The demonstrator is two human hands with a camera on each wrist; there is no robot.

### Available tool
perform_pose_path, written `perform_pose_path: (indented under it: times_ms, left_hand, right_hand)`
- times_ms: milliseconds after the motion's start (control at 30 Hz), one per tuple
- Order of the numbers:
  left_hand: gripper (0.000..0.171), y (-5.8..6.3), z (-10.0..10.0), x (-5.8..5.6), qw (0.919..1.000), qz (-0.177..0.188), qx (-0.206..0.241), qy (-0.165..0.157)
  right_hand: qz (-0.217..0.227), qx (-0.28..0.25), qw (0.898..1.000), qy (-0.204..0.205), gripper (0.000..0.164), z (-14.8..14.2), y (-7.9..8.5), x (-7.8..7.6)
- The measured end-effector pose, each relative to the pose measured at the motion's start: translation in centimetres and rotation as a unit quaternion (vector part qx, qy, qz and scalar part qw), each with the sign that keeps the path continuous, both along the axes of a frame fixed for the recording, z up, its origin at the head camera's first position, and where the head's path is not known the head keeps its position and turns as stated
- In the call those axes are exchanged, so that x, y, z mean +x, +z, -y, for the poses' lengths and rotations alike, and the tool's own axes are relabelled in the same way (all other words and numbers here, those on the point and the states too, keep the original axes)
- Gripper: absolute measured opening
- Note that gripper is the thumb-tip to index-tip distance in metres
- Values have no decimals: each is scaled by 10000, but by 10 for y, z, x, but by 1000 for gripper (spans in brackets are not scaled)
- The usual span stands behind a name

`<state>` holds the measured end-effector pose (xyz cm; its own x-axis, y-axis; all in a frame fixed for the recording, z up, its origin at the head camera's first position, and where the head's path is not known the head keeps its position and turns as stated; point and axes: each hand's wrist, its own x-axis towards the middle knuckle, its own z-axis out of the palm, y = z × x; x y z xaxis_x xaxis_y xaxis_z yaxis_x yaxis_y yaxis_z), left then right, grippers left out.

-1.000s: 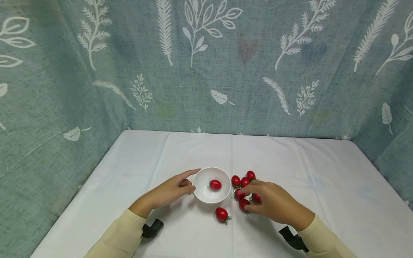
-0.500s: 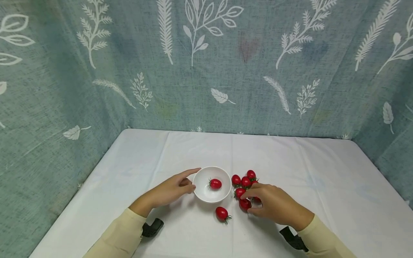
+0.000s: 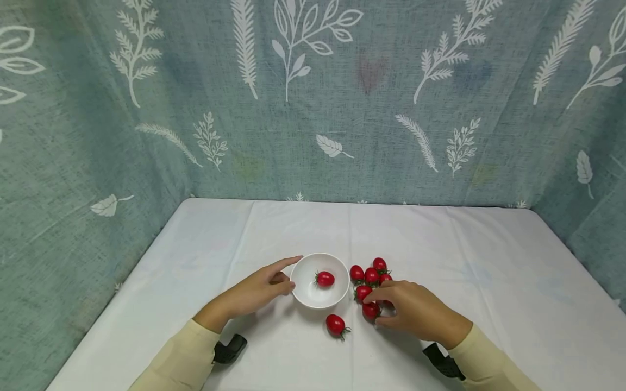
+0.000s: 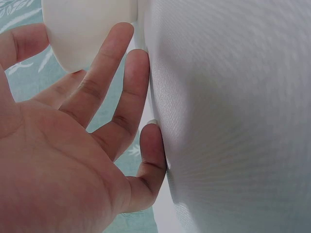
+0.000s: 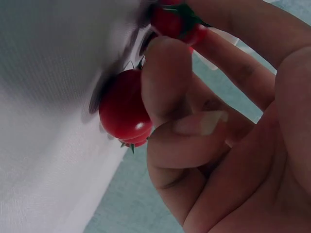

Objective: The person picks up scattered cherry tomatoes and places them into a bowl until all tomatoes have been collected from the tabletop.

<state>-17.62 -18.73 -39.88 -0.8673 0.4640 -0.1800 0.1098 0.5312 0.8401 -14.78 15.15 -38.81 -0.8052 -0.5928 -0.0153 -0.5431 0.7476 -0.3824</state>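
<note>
In the head view a white bowl (image 3: 308, 296) stands on the white-covered table with one cherry tomato (image 3: 325, 279) inside. My left hand (image 3: 249, 293) touches the bowl's left side, index finger along the far rim and thumb at the near side. The left wrist view shows the remaining fingers loosely extended, low over the cloth. Right of the bowl, my right hand (image 3: 415, 312) pinches a cherry tomato (image 3: 370, 311) between thumb and index finger, low at the table. Its green stem shows in the right wrist view, where the other fingers curl beside another tomato (image 5: 124, 107).
Several cherry tomatoes (image 3: 371, 276) lie clustered between the bowl and my right hand, some partly hidden by it. A single tomato (image 3: 335, 325) lies in front of the bowl. A patterned green curtain (image 3: 313, 136) hangs behind the table (image 3: 225, 228).
My right thumb and index finger have closed on the nearest tomato of the cluster, and its stem has turned to the right. My left hand and the bowl stay put.
</note>
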Motion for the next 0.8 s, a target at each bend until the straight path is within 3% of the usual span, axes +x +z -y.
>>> perform_pose_path:
  times_ms: [367,800]
  left_hand:
    - [62,0,1,1,10000,-24,6,-16]
    - [62,-3,1,1,10000,14,12,-51]
  right_hand:
    - [91,131,9999,52,32,2,-1,0]
    - [-539,-73,9985,104,35,0,3,4]
